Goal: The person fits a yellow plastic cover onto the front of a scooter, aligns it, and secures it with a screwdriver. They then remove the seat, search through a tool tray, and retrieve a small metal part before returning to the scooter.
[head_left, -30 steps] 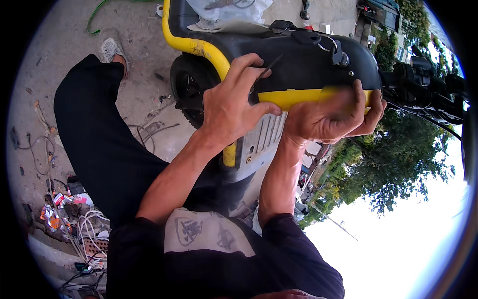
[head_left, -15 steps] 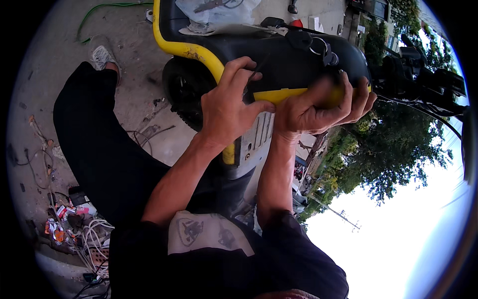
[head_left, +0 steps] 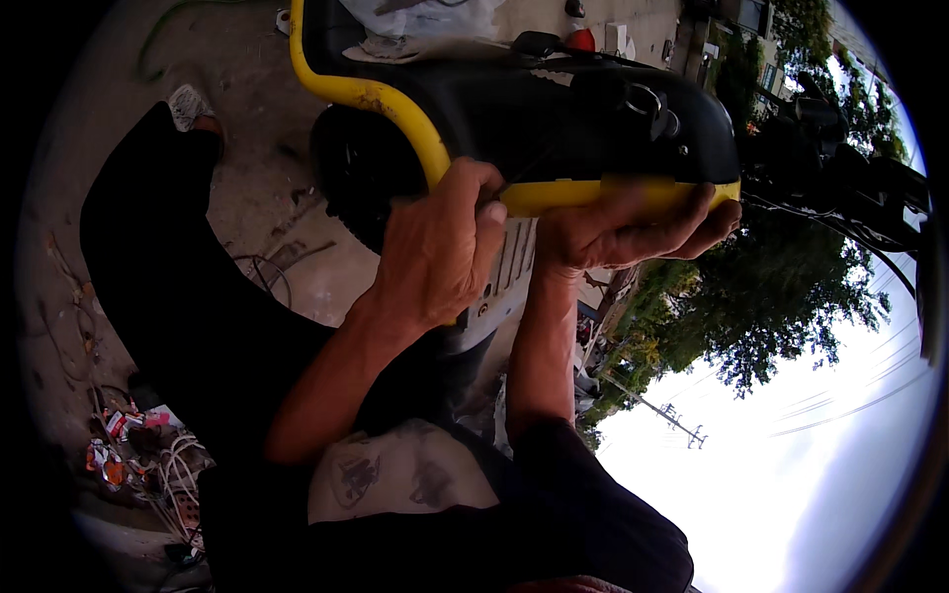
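Note:
A black and yellow scooter body (head_left: 474, 109) crosses the top of the head view, its yellow trim strip (head_left: 544, 195) running along the side nearest me. My left hand (head_left: 440, 242) is curled beside the trim's corner. A thin dark rod (head_left: 508, 184) sticks out from its pinched fingers; its far end is hard to make out. Against the trim further right lies my right hand (head_left: 628, 237), fingers stretched along the edge and thumb blurred. Above it, keys on a ring (head_left: 645, 104) hang at the black panel. A small shiny spot (head_left: 682, 150), perhaps a screw, shows near them.
A clear plastic bag (head_left: 425, 20) lies on top of the scooter. The dark wheel (head_left: 361, 178) sits behind my left hand, and handlebars (head_left: 830, 148) stick out at the right. Wires and litter (head_left: 138, 445) cover the ground at lower left.
My left hand's spread fingers have closed in, and the rod has tilted lower. My right fingertips have moved down from the shiny spot to the yellow trim. The view has shifted slightly.

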A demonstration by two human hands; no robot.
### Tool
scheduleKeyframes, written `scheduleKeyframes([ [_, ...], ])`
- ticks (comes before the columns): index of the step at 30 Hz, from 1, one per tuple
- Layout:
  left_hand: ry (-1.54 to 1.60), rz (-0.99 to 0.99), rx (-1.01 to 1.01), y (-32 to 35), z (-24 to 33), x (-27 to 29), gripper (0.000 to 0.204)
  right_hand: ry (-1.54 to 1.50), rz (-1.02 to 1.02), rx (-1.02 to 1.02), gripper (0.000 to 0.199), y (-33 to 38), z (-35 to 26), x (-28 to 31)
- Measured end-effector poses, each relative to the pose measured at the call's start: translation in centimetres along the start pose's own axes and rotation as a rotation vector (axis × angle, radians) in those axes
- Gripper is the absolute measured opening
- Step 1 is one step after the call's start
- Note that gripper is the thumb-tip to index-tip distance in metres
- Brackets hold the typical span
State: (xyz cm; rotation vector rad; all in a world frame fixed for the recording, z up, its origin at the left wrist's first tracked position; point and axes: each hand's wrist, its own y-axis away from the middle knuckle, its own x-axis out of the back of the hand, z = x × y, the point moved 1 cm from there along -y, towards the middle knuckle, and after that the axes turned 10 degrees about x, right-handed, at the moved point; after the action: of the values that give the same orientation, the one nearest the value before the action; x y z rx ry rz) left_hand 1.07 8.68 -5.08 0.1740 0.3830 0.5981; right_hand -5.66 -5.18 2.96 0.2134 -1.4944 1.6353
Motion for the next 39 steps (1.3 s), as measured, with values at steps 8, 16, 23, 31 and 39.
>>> scheduleKeyframes([
  [8,-0.239,0.032,-0.201,1.0,2.2,1.5,0.015,-0.119,0.052,-0.143,0.05,0.0,-1.2,-0.6],
  [16,-0.381,-0.055,-0.204,-0.6,4.2,4.4,0.013,-0.06,0.021,-0.017,0.049,-0.1,-0.4,-0.3],
  [23,-0.517,-0.142,-0.235,-2.0,4.8,5.7,0.011,-0.04,0.014,0.053,0.047,0.0,0.5,-0.3],
  [31,-0.599,-0.184,-0.218,-2.3,5.5,5.5,0.009,-0.006,-0.033,0.017,0.047,-0.2,0.4,0.3],
  [39,-0.378,-0.2,0.118,-0.4,6.5,3.8,0.013,0.001,-0.021,0.047,0.047,-0.3,0.2,-0.1],
])
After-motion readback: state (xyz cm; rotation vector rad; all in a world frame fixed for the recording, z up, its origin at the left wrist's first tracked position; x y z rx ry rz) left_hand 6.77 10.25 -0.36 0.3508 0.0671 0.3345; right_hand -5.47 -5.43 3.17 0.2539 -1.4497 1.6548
